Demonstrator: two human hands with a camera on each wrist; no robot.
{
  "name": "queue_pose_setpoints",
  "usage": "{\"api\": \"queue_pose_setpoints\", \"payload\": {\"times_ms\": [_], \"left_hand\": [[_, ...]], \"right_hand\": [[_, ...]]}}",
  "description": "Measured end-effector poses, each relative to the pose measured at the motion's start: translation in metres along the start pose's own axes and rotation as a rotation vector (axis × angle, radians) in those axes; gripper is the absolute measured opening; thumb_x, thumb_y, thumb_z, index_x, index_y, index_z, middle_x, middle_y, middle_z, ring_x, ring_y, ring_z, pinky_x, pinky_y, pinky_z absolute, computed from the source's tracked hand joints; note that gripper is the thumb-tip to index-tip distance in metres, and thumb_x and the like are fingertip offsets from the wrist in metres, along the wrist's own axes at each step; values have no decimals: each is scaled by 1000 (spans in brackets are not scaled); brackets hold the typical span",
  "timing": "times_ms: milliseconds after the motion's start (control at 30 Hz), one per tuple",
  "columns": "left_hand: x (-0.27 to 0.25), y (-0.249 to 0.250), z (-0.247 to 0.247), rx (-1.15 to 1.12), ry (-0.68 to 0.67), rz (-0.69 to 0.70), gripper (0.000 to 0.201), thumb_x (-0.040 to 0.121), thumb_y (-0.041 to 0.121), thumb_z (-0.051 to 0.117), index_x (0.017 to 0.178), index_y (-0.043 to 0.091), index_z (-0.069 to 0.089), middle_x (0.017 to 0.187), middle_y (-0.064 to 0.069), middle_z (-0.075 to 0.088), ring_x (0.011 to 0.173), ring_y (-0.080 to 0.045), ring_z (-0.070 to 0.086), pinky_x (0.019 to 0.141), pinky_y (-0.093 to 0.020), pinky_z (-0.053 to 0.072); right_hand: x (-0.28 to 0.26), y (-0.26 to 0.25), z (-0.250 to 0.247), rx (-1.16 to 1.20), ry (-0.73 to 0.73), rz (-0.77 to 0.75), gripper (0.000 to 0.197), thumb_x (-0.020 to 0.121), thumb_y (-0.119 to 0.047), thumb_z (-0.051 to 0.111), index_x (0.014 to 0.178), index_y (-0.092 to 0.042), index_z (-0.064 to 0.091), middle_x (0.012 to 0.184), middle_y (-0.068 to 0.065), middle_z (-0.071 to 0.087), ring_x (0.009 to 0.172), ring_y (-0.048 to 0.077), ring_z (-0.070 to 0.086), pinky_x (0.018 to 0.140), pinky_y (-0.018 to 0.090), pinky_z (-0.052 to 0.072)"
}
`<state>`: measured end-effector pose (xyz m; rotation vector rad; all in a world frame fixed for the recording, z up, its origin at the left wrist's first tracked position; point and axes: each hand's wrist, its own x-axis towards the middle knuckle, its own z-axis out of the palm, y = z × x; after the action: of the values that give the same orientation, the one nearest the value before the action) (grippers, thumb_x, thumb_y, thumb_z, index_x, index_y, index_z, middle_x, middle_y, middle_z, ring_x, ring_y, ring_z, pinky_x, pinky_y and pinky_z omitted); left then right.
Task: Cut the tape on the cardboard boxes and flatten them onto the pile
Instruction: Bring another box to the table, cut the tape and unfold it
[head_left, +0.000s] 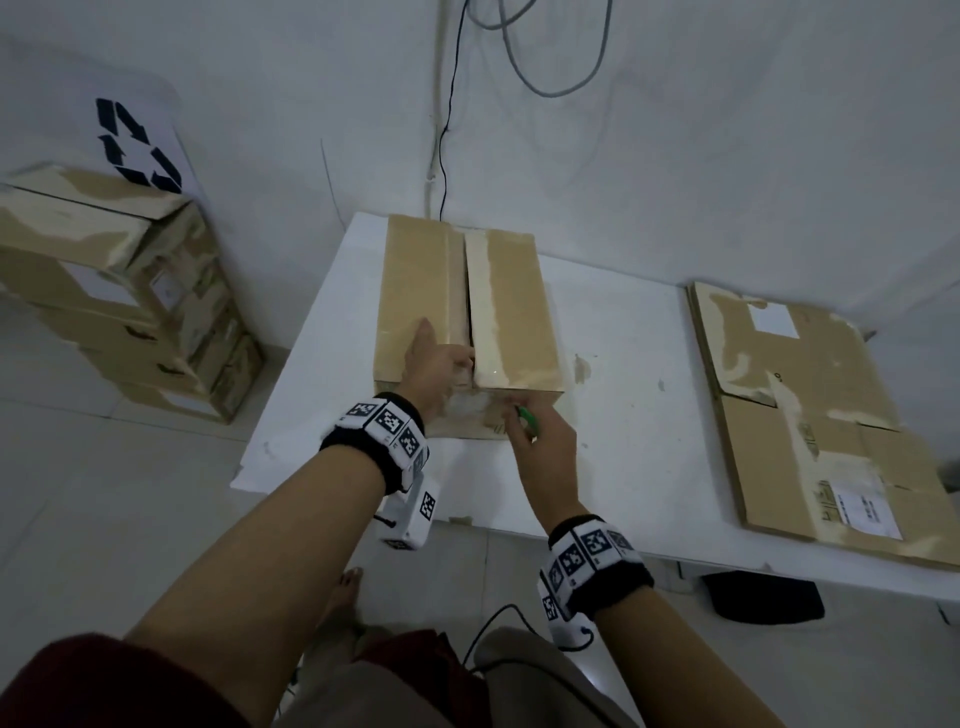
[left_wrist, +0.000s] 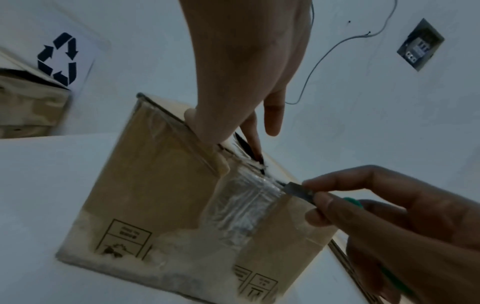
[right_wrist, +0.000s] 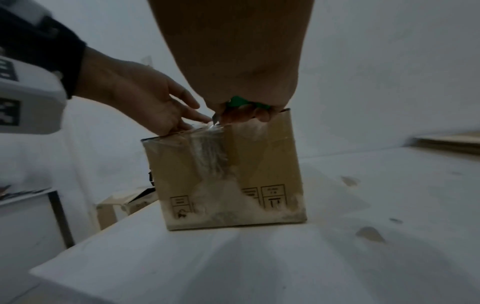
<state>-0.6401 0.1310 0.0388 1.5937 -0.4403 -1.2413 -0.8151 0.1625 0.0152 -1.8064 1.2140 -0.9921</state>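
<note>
A brown cardboard box (head_left: 421, 280) stands on the white table (head_left: 623, 447); its top seam gapes along the middle. My left hand (head_left: 436, 369) rests on the left top flap at the near edge, with its fingers fairly straight and one fingertip (left_wrist: 255, 152) dipping into the seam. My right hand (head_left: 545, 452) grips a green-handled cutter (head_left: 527, 418). The cutter's blade (left_wrist: 296, 188) touches the clear tape (left_wrist: 241, 203) at the top edge of the box's near face (right_wrist: 267, 156). The tape runs down that face, wrinkled.
A pile of flattened cardboard (head_left: 805, 415) lies on the table's right end. Several taped boxes (head_left: 119, 296) are stacked on the floor at the left, under a recycling sign (head_left: 137, 143). Cables (head_left: 447, 130) hang down the wall behind the box.
</note>
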Motion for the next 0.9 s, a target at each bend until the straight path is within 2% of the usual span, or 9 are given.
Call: {"api": "queue_pose_setpoints", "payload": {"times_ms": [133,267,333,567,633,733,833,867,900], "left_hand": [[-8,4,-5,-41,-73,8,96,83,16,66,154,20,0,128,-15,52,103,-25,57,62,-25,47],[-11,7,-4,-34,-58,-2,74,95,16,54,153,13,8,86,-4,55,71,-14,54,54,-23,41],[-11,9,-4,-22,-54,-4,64,98,16,49,152,8,15,82,-2,54,67,-10,51,48,-18,41],[-8,7,-7,16,-95,56,91,91,12,61,152,10,-7,81,-6,53,68,-11,55,37,-8,40],[-9,6,-8,44,-115,72,79,94,16,57,153,9,4,82,-7,53,72,-11,55,38,-7,39],[-11,7,-7,40,-123,50,31,104,21,39,133,13,45,79,-7,52,72,-14,53,47,-14,43],[-12,7,-6,32,-134,38,44,107,28,22,141,5,39,80,-5,50,69,-13,50,58,-23,39],[-12,7,-5,26,-137,34,46,107,31,19,130,10,53,81,-4,51,69,-12,49,56,-21,39],[-9,5,-5,5,-140,22,52,107,30,18,94,21,68,80,-3,52,68,-10,49,53,-17,41]], "right_hand": [[-5,-6,19,57,57,0,13,96,-13,56,102,-19,67,86,6,64,73,25,55,61,34,44],[-3,-18,30,47,54,-55,16,95,-9,58,100,-20,69,86,3,66,80,21,59,67,28,47],[-2,-18,33,1,56,-64,18,93,-4,60,101,-15,71,87,0,65,83,19,59,72,26,48],[-6,-16,32,-3,-32,44,22,95,-9,56,109,-16,71,95,-7,67,86,-1,58,73,7,41],[-5,-18,32,-5,-41,53,18,96,-10,55,105,-15,69,91,-6,65,84,-4,57,71,7,40],[-2,-21,33,-6,-53,95,14,97,-10,53,103,-14,65,91,-4,64,82,-4,55,67,3,37],[-1,-23,36,-33,-57,87,16,97,-9,51,105,-13,65,95,-2,63,85,4,56,68,3,37],[-1,-23,37,-39,-50,77,17,97,-8,51,105,-13,65,95,-1,63,86,7,56,69,4,37],[-2,-23,38,-45,-37,76,16,97,-8,51,103,-13,65,95,-1,63,85,8,56,68,4,37]]}}
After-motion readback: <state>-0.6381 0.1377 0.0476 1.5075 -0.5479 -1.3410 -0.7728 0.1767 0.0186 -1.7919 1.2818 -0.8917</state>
